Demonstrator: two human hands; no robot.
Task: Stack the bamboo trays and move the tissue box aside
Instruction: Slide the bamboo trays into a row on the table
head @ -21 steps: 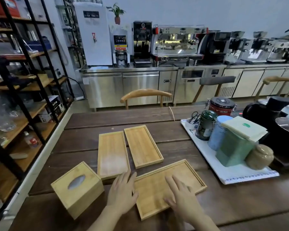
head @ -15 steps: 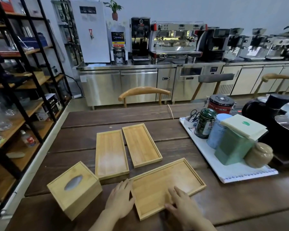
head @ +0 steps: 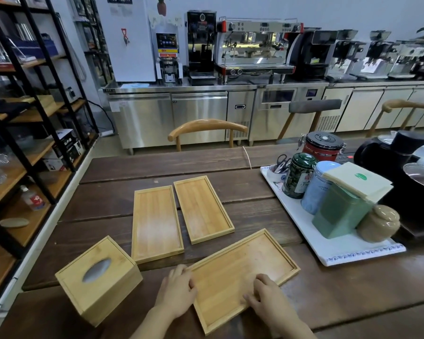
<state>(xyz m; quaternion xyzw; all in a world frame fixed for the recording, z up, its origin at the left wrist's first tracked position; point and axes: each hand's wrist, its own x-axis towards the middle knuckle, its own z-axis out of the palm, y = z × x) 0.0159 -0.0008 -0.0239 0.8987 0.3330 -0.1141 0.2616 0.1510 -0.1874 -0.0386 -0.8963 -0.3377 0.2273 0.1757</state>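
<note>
We see three flat rectangular bamboo trays lying separately on the dark brown plank table (head: 230,189), none stacked yet. The nearest, largest bamboo tray (head: 240,275) sits angled in front of us; the left narrow bamboo tray (head: 156,221) and the right narrow bamboo tray (head: 202,207) lie side by side just beyond it, close but apart. The square bamboo tissue box with an oval slot (head: 98,281) stands near left, tilted relative to the table edge, just beside the left narrow tray's near corner, not yet moved aside.

Left hand (head: 178,293) rests at the large tray's left near corner, fingers curled over the rim. Right hand (head: 264,296) lies on the tray's near edge, fingers bent onto the floor of the tray. Grip state: both hands are on the tray, but we cannot tell whether they clench the rim or only press on it; the tray looks flat on the table. We judge the two-handed placement suits a wide tray, steadying both ends before a lift or slide.

A white rectangular ceramic tray (head: 338,250) with tins and jars sits right, well apart from the hands. We judge stacking as barely begun; the large tray likely serves as the base, since the narrow ones could fit inside it.
</note>
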